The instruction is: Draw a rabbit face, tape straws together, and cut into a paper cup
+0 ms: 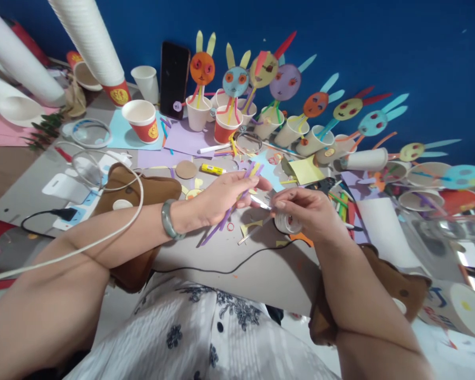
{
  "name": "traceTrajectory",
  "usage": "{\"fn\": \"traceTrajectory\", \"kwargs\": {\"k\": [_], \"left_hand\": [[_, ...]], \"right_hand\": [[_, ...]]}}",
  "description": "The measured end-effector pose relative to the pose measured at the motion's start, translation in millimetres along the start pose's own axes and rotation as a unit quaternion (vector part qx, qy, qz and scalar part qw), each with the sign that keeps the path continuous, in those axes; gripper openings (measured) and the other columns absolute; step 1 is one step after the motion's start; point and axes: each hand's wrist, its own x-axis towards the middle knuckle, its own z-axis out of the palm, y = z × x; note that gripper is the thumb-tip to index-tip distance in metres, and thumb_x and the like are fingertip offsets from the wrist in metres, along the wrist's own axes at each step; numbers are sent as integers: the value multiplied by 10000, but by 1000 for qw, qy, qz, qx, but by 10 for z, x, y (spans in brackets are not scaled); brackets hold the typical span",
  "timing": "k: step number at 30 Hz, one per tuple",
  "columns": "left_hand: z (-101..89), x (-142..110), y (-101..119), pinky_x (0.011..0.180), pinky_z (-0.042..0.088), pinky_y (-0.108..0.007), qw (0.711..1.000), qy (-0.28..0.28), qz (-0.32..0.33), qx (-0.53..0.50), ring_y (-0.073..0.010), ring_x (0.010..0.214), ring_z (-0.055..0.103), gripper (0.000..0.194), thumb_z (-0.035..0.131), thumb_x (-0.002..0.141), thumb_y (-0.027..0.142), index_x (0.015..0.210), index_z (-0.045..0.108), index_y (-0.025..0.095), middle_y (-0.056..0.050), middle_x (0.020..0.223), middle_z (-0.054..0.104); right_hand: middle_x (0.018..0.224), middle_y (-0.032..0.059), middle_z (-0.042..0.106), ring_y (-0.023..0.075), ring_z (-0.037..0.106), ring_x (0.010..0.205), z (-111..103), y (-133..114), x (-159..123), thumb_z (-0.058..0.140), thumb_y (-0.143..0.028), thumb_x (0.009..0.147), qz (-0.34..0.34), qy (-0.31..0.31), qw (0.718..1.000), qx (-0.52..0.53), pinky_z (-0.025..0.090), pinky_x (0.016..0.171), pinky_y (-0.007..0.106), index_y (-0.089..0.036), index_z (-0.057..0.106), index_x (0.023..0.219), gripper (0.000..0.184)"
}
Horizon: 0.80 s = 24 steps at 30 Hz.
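Note:
My left hand (233,191) is closed around a small bunch of purple and yellow paper strips (224,221), whose ends stick out above and below the fingers. Facing it, my right hand (306,208) has thumb and forefinger pinched together. Between both hands shows a thin, shiny whitish piece (260,202); whether it is tape or a blade I cannot tell. Just below the right fingers is a clear round thing (288,224), partly hidden by that hand. Under the hands are a small red ring (230,227) and yellow paper scraps (251,228).
Paper cups with rabbit-faced paper figures (235,82) line the blue wall. A phone (174,79) leans there too. To the left are a power strip (77,208) and a looping white cable (140,203). Brown cushions (129,198) lie under my forearms. A black cord (225,271) crosses the front.

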Motion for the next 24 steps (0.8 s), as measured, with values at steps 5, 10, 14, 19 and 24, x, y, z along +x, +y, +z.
{"fn": "traceTrajectory", "kwargs": {"k": [5, 10, 14, 19, 24], "left_hand": [[-17, 45, 81, 754, 560, -222, 997, 76, 29, 5, -20, 435, 345, 274, 478, 1059, 183, 844, 640, 133, 108, 529, 434], [-16, 64, 107, 702, 548, -223, 993, 104, 41, 26, -22, 435, 338, 266, 472, 1054, 158, 833, 618, 135, 99, 563, 444], [-38, 75, 109, 670, 542, -223, 991, 107, 71, 34, -21, 442, 337, 258, 456, 1058, 152, 850, 608, 136, 89, 601, 473], [-53, 81, 180, 636, 510, -201, 986, 132, 85, 46, -17, 453, 331, 255, 456, 1059, 157, 848, 598, 138, 82, 624, 482], [-73, 91, 231, 623, 476, -185, 984, 140, 103, 30, -7, 468, 321, 240, 460, 1048, 152, 839, 577, 138, 51, 729, 570]], "right_hand": [[695, 31, 734, 132, 625, 594, -22, -21, 15, 832, -524, 766, 0, -37, 993, -110, 499, 580, 256, -194, 760, 777, 337], [680, 40, 725, 159, 628, 616, 21, -43, 8, 701, -446, 839, 2, -51, 968, -246, 482, 596, 276, -186, 740, 776, 270], [760, 65, 752, 195, 674, 706, 131, -149, 98, 612, -276, 862, -22, -24, 906, -422, 481, 666, 302, -175, 759, 832, 181], [987, 130, 795, 262, 727, 869, 397, -368, 375, 522, -212, 927, -10, -57, 751, -658, 451, 687, 326, -167, 783, 986, 272], [953, 191, 787, 285, 751, 904, 743, -463, 477, 469, -55, 917, -63, -193, 606, -769, 459, 715, 341, -119, 771, 1046, 334]]}}
